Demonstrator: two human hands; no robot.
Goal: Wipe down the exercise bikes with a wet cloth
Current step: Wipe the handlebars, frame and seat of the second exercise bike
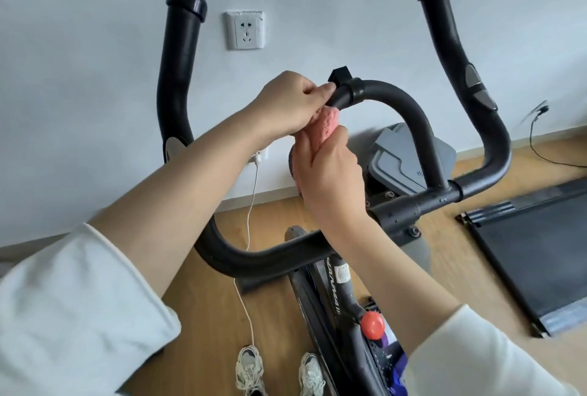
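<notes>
The black handlebars (409,116) of an exercise bike fill the view, with two upright horns and a curved centre loop. A pink cloth (327,125) is bunched against the left end of that loop. My left hand (292,103) grips the top of the cloth, its thumb pressing on the bar beside a small black bracket (340,75). My right hand (330,173) is closed around the lower part of the cloth, just under the left hand. Most of the cloth is hidden inside both fists.
A red knob (373,325) sits on the bike frame below. A white charging cable (251,214) hangs from a wall plug down to the wooden floor. A treadmill (540,243) lies on the right. A wall socket (245,30) is behind. My shoes (251,370) are at the bottom.
</notes>
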